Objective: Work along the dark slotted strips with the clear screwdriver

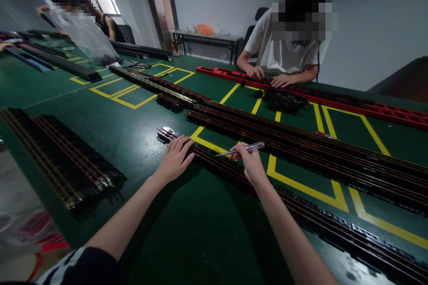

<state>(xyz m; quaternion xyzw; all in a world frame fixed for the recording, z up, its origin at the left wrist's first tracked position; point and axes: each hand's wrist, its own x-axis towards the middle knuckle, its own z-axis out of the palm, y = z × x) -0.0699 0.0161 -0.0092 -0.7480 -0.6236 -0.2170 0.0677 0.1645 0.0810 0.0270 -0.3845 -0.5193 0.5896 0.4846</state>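
A long dark strip with copper-coloured bars point(317, 217) runs diagonally across the green table in front of me. My left hand point(174, 159) lies on it near its far-left end, fingers stretched out and slightly apart. In my right hand point(250, 163) is a small screwdriver point(255, 146) with a clear handle, held in a pinch. Its thin shaft points left, the tip just above or on the strip; contact cannot be made out. Just beyond both hands lies a bundle of similar long strips point(301, 144), side by side.
More strips point(60, 160) lie stacked at the left edge. Yellow tape lines point(307, 190) mark the green tabletop point(140, 231). Opposite, a person in a white shirt point(284, 44) works at a red rail point(220, 72) beside a dark pile point(284, 100). A plastic bag point(88, 38) stands farther left.
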